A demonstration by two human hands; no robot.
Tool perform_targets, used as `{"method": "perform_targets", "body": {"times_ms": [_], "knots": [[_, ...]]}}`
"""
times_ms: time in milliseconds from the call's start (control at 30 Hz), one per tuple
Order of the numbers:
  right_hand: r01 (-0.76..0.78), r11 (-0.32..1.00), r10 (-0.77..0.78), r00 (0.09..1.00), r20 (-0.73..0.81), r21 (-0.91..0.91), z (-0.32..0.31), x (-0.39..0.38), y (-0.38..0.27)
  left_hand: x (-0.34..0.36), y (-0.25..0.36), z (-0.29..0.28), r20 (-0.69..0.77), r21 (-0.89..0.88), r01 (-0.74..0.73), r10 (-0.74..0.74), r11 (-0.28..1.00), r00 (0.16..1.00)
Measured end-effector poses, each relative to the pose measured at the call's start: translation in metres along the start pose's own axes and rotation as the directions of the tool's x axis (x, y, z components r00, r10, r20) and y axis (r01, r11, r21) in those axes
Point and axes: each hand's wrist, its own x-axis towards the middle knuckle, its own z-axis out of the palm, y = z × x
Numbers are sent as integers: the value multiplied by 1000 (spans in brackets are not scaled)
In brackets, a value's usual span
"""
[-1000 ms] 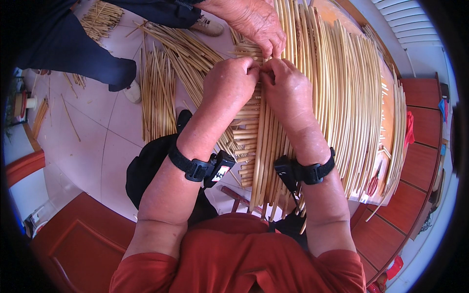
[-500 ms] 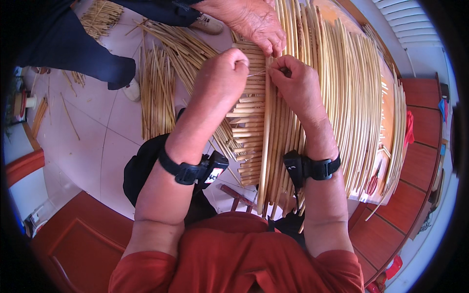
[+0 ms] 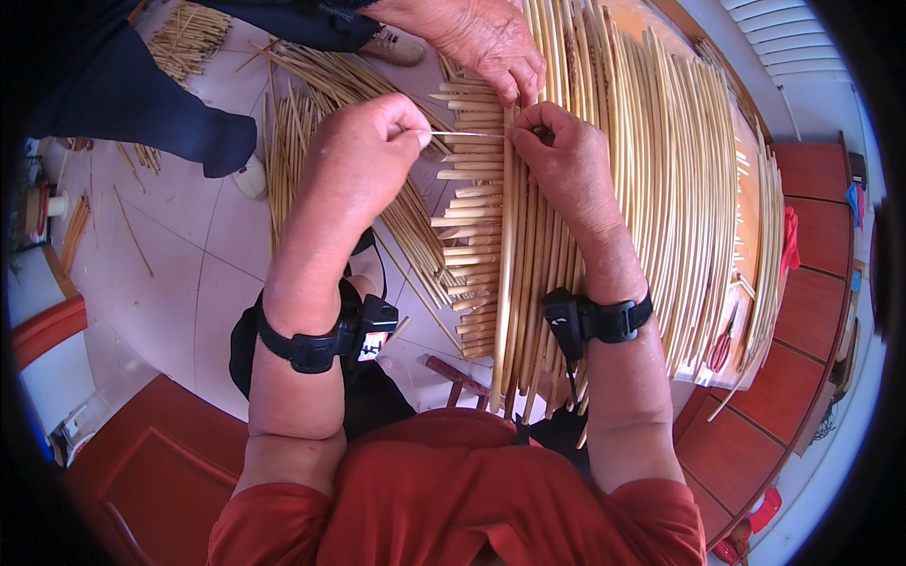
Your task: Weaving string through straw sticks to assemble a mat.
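Observation:
A thin pale string (image 3: 467,134) stretches level between my two hands, over the ends of the crosswise sticks (image 3: 475,234). My left hand (image 3: 363,156) pinches its left end, out past those stick ends. Fingers of my right hand (image 3: 562,156) are closed on the string beside the long edge stick (image 3: 504,274), close above the panel of long pale sticks (image 3: 675,208). Another person's hand (image 3: 495,47) presses on the sticks just beyond my right fingers. Whether the string loops round the edge stick is hidden by my fingers.
Loose stick bundles (image 3: 293,151) lie on the tiled floor at left, near the other person's dark trouser leg (image 3: 160,104). Red-handled scissors (image 3: 723,347) rest at the panel's right side. A red-brown wooden cabinet (image 3: 755,391) borders the right; a wooden chair (image 3: 156,462) stands lower left.
My left hand has moved left, away from the edge stick, and a longer stretch of string now shows taut. My right hand and the other person's hand stay nearly in place.

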Motion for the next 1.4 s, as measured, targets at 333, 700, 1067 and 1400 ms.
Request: {"method": "perform_targets", "body": {"times_ms": [333, 700, 1067, 1400], "knots": [[-3, 994, -7, 996, -89, -107, 6, -1, 4, -8, 4, -31, -183, 271, 50, 1, 961, 983], [-126, 990, 128, 991, -25, 68, 1, 1, 0, -10, -29, -82, -444, 491, 257, -15, 832, 896], [-188, 948, 182, 982, 47, 258, 0, 0, 0, 0, 0, 55, -176, 342, -378, 454, 860, 873], [-48, 986, 50, 999, -9, 162, 0, 3, 6, -8, 18, 60, -60, 329, -180, 210, 927, 976]]}}
